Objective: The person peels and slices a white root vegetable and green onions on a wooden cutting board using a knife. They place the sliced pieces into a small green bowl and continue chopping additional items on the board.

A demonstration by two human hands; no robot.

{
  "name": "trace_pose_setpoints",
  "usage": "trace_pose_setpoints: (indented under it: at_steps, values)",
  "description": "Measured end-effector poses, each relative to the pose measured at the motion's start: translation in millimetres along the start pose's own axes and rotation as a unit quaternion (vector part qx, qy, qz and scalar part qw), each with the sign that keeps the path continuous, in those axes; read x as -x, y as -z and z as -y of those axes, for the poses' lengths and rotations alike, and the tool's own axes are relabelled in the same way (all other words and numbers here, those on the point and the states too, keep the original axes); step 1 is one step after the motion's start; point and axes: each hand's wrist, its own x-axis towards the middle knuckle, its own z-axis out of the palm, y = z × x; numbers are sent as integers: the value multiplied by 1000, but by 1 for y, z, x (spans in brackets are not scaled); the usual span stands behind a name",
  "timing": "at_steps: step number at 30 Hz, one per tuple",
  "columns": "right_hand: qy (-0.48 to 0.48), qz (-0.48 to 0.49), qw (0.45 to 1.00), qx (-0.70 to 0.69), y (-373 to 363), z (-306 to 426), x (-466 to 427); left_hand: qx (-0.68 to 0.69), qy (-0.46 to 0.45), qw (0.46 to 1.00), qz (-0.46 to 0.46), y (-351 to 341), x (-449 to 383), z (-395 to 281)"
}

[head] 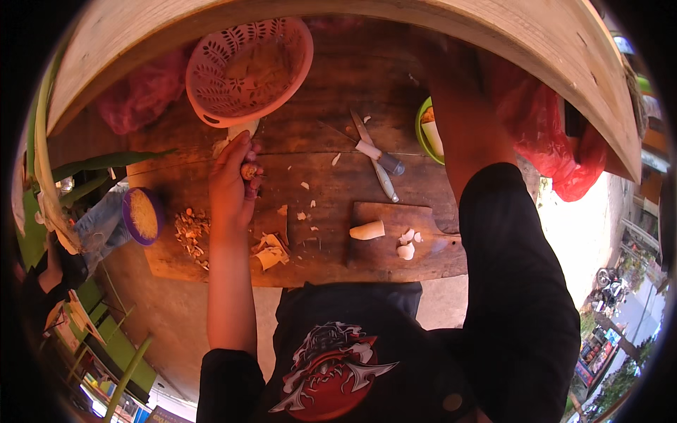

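Observation:
My left hand (228, 177) is raised over the left half of the wooden table (328, 180), fingers curled round a small brownish root or bulb (249, 171). Just beyond it stands a pink perforated plastic basket (211, 106) with a pale piece (244, 129) at its near rim. My right arm stretches to the far right; the hand (431, 45) is dark and blurred, so what it touches is hidden. Under that forearm, a green bowl (421, 138) with pale and orange pieces is partly covered. Two knives, one with a light handle (385, 182), another with a white-and-grey handle (376, 153), lie crossed mid-table.
A wooden cutting board (365, 259) carries a peeled root piece (368, 230) and white chunks (406, 250). Peel scraps (191, 232) lie at left. A purple bowl (143, 217) of yellow shreds is beside a seated person. Red plastic bags (555, 143) and a wooden beam (370, 13) border the far side.

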Motion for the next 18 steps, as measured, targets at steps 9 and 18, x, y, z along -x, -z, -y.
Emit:
trace_pose_setpoints:
  at_steps: [9, 18]
  values:
    - [84, -78, 993, -19, -41, 72, 19, 24, 47, 999, 7, -6, 22, 26]
    - [73, -154, 983, -69, 13, 99, 209, -76, 16, 994, 78, -28, 32, 34]
